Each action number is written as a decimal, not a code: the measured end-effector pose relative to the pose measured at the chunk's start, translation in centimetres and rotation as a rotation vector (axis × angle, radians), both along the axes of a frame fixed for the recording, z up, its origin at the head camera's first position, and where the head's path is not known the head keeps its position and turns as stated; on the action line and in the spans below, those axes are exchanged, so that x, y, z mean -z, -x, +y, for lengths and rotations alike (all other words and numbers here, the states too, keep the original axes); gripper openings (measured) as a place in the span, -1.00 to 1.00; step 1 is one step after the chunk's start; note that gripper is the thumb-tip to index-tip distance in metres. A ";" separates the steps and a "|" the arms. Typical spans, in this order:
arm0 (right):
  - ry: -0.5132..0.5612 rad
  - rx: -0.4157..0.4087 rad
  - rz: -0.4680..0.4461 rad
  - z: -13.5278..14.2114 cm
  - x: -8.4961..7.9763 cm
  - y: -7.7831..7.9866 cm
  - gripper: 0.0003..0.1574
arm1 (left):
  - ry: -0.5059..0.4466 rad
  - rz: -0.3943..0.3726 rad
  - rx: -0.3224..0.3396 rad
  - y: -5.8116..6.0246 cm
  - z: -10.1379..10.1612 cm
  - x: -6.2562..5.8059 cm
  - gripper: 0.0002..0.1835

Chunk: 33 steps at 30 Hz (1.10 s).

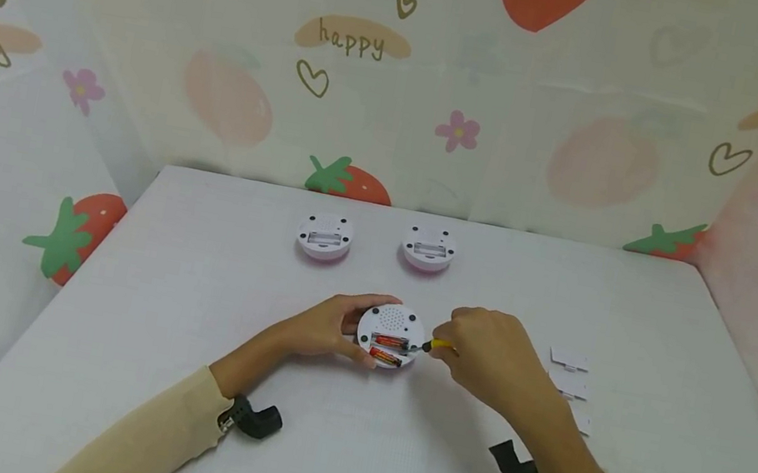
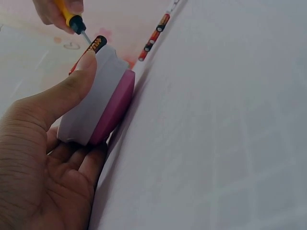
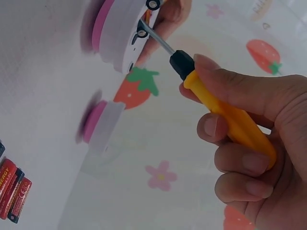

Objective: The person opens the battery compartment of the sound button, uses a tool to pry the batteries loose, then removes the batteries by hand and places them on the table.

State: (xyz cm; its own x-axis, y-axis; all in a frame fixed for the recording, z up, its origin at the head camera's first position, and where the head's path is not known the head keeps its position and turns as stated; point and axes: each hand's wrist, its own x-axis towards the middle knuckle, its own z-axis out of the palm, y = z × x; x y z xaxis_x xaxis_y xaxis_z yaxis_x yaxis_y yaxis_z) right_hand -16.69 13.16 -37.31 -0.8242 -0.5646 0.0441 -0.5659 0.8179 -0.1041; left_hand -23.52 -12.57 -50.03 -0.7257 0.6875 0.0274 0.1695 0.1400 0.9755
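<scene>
A round white device with a pink base [image 1: 393,319] lies with its open battery compartment facing up. My left hand [image 1: 325,327] grips it by its left side, thumb on the near edge, fingers round the far side. Two red-and-black batteries [image 1: 391,342] show at the compartment; the nearer one lies tilted and sticks up above the rim in the left wrist view. My right hand [image 1: 490,358] holds a screwdriver [image 3: 230,115] with a yellow handle. Its metal tip touches or nearly touches the compartment's right end, by a battery end.
Two similar devices stand behind, one at left [image 1: 325,237] and one at right [image 1: 428,249], compartments up. Small white covers [image 1: 568,383] lie to the right, partly behind the right arm. Several loose batteries [image 3: 13,189] lie on the table [image 1: 196,238].
</scene>
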 end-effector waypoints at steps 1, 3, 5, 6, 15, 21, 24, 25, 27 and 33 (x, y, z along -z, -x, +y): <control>-0.001 0.003 -0.004 -0.1 0.0 0.0 -0.88 | -0.001 -0.004 -0.001 0.0 -0.1 0.0 -0.01; -0.008 0.008 -0.008 -0.2 -0.2 -0.1 -0.87 | -0.004 -0.009 -0.004 -0.1 -0.2 -0.1 -0.01; -0.013 0.015 -0.010 -0.3 -0.4 -0.2 -0.85 | -0.005 -0.012 -0.006 -0.1 -0.3 -0.1 -0.01; -0.016 0.018 -0.009 -0.3 -0.4 -0.2 -0.84 | -0.007 -0.011 -0.007 -0.2 -0.4 -0.1 -0.01; -0.018 0.027 0.016 0.0 -1.3 -0.4 -0.83 | -0.007 0.003 -0.002 -0.2 -0.8 -0.3 -0.01; 0.036 0.023 0.036 0.8 -1.6 -0.5 -0.85 | -0.007 0.005 0.013 0.1 -0.6 -0.3 -0.04; 0.081 0.001 0.020 1.0 -1.6 -0.7 -0.86 | -0.010 -0.003 0.021 0.3 -0.3 -0.3 -0.05; 0.098 -0.008 0.009 1.0 -1.5 -0.9 -0.85 | -0.013 -0.005 0.022 0.3 -0.3 -0.2 -0.04; 0.132 -0.027 -0.018 0.9 -1.1 -1.2 -0.84 | -0.015 -0.006 0.022 0.3 -0.2 -0.1 -0.04; 0.204 -0.042 -0.127 -0.1 1.0 -2.9 -0.81 | -0.006 0.008 0.015 0.1 -0.3 0.0 -0.04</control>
State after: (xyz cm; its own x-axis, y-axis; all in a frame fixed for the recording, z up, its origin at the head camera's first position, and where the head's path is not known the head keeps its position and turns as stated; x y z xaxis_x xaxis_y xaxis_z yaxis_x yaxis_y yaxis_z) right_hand -13.81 13.05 -38.31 -0.8066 -0.5882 0.0581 -0.5704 0.7489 -0.3372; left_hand -23.65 -12.83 -50.04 -0.7152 0.6979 0.0378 0.1797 0.1314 0.9749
